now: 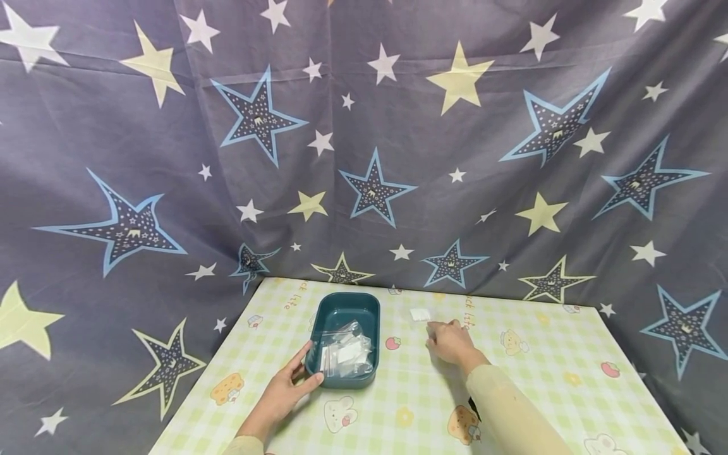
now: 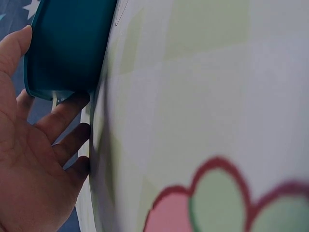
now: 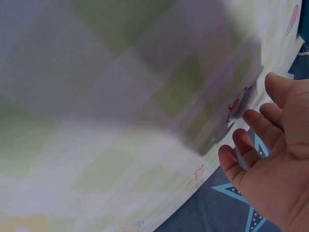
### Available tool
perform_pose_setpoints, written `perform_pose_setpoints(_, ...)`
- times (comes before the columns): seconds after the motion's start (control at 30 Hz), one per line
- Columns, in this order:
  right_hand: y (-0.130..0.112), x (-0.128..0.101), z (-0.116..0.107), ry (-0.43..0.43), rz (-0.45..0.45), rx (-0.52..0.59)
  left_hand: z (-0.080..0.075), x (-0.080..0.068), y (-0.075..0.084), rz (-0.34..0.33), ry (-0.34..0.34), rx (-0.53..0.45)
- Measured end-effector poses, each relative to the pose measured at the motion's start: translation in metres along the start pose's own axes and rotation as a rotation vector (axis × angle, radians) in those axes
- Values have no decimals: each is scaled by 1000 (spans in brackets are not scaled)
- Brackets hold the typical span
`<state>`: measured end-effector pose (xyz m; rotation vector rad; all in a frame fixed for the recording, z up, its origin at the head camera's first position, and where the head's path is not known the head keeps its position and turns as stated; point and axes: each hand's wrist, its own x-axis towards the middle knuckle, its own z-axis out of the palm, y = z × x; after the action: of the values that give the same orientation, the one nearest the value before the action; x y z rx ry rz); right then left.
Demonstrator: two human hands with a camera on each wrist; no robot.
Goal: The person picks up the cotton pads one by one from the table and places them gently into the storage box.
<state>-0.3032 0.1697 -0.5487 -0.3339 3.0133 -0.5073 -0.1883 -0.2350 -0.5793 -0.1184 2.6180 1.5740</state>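
Note:
A teal tray [image 1: 344,311] stands on a table with a green checked cloth [image 1: 529,385] and holds several clear plastic bags [image 1: 345,351]. My left hand [image 1: 287,388] rests against the tray's near left corner, thumb on the front wall and straight fingers along the left side. The left wrist view shows the same hand [image 2: 29,164] with its fingers touching the tray [image 2: 67,43]. My right hand [image 1: 449,341] lies on the cloth right of the tray. Its fingertips point at a small white packet [image 1: 419,314] just beyond them. The right hand [image 3: 275,159] is relaxed and holds nothing.
A dark star-printed curtain [image 1: 398,158] hangs behind and around the table. The cloth carries small cartoon prints, such as a strawberry [image 1: 392,343] beside the tray. The table's left edge runs close to my left hand.

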Motion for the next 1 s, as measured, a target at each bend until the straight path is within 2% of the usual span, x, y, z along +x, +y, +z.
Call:
perform_pose_setpoints(0.23, 6, -16, -2, 73, -124, -70, 0, -1, 0, -4, -5, 2)
perform_pose_setpoints(0.4, 13, -33, -3, 115, -186, -73, 0, -1, -1, -1, -1, 5)
perform_pose_setpoints(0.73, 27, -62, -5, 179, -233, -107, 0, 1, -2, 6, -1, 2)
perform_pose_setpoints(0.87, 29, -63, -6, 213, -262, -116, 0, 2, -2, 14, 4, 14)
perform_pose_setpoints(1.0, 29, -57, -7, 251, -249, -71, 1, 2, -3, 12, 6, 9)
